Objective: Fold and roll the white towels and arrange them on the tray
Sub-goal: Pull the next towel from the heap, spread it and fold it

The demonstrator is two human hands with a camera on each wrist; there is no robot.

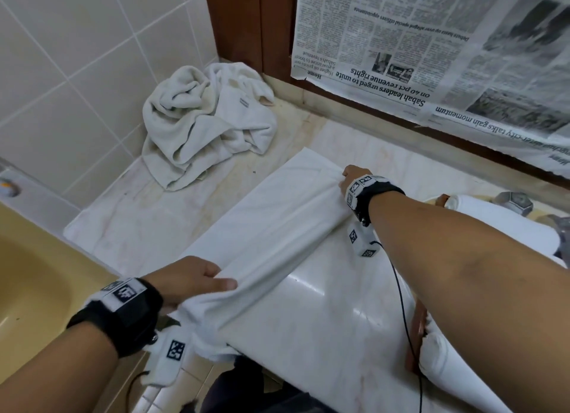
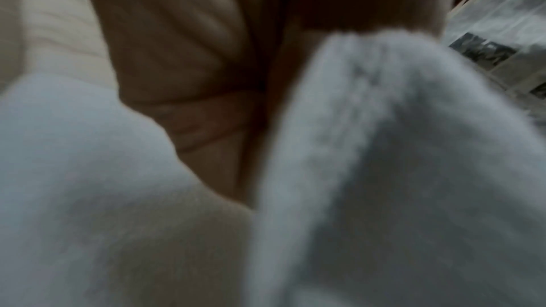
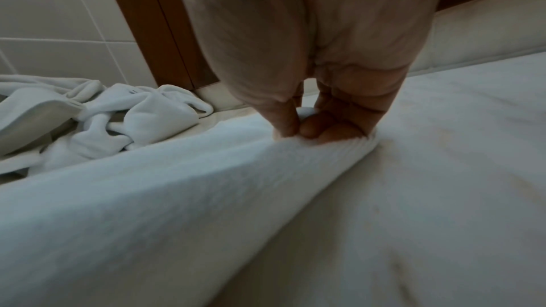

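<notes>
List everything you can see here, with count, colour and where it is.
Stretched towel: one, white, across counter, held at both ends.
Crumpled towels: pile, white, far left corner.
Rolled towels: at least two, white, right side, on tray.
Tray: one, brown, right edge, mostly hidden.
Newspaper: sheets, grey print, back wall.
Counter: pale marble.
Basin: yellow, left.
Left hand: grips near end.
Right hand: pinches far end.

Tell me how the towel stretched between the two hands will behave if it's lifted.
The towel is likely floppy: it creases between the left hand and right hand. Probably grippy, given its fuzzy pile.
</notes>
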